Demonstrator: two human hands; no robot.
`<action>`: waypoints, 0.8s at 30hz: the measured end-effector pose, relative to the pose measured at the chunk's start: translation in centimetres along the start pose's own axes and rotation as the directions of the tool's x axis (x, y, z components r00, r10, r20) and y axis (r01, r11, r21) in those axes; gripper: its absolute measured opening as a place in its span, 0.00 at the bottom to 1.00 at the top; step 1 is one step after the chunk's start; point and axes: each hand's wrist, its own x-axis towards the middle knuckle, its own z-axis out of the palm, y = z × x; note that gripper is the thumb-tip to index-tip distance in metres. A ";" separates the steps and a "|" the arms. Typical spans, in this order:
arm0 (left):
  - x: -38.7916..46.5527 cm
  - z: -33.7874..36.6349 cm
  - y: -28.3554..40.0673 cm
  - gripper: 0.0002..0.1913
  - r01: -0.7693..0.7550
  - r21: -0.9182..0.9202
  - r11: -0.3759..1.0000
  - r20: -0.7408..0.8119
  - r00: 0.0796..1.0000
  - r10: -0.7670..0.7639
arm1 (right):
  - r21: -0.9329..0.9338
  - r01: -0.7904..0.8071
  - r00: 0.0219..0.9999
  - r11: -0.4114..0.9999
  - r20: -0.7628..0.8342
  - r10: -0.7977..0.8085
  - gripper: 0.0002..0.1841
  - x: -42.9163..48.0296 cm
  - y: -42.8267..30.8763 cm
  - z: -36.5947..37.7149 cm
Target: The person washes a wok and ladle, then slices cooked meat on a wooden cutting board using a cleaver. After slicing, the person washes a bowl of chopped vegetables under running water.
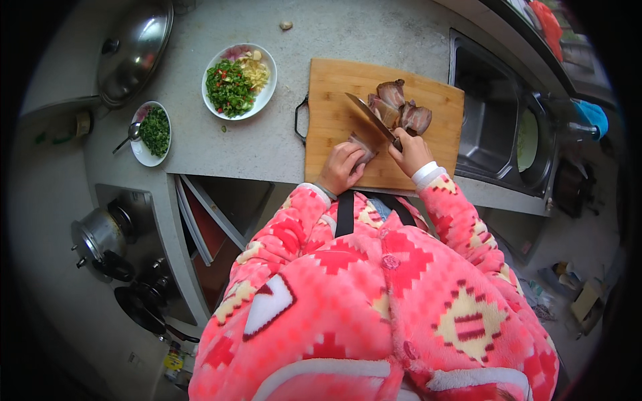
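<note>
My right hand [411, 152] grips the dark handle of a kitchen knife [370, 115], whose blade points up and left over the wooden cutting board [328, 113]. Under my left hand [342, 168], near the board's front edge, a piece of meat [367, 148] is pressed to the wood; the fingers cover part of it. The knife blade is apart from that piece. Beyond the knife lie several larger chunks of dark-rinded, streaky meat [415, 118], bunched toward the right side of the board.
A plate [271, 92] holds chopped green and red peppers and pale minced bits. Farther left, chopped greens and a spoon [134, 131] sit in a bowl [148, 159]. A metal lid [135, 50] leans behind. To the right is a sink [484, 130]; a pressure cooker [100, 240] stands left.
</note>
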 end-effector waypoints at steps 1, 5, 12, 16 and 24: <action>-0.2 0.1 -0.1 0.19 -0.024 0.006 1.000 -0.020 0.999 0.024 | -0.022 -0.013 1.000 1.000 0.015 0.014 0.12 -0.7 -0.5 -0.5; -1.1 0.8 -0.7 0.21 -0.072 0.047 0.996 -0.056 0.996 0.074 | -0.125 0.013 0.994 0.992 0.111 0.001 0.11 -5.3 -2.7 -2.7; -0.8 0.4 -0.3 0.26 0.031 0.035 0.999 0.002 1.000 -0.031 | -0.220 -0.077 0.972 0.972 0.201 0.123 0.11 -8.8 -4.9 -2.6; -1.4 0.6 -0.7 0.27 0.076 0.048 0.996 0.015 0.997 -0.077 | -0.222 -0.064 0.975 0.973 0.193 0.108 0.10 -6.7 -6.6 -2.0; -1.9 1.1 -1.3 0.28 0.091 0.006 0.996 0.030 0.995 -0.091 | -0.256 -0.100 0.948 0.962 0.268 0.170 0.11 -6.1 -6.8 -2.0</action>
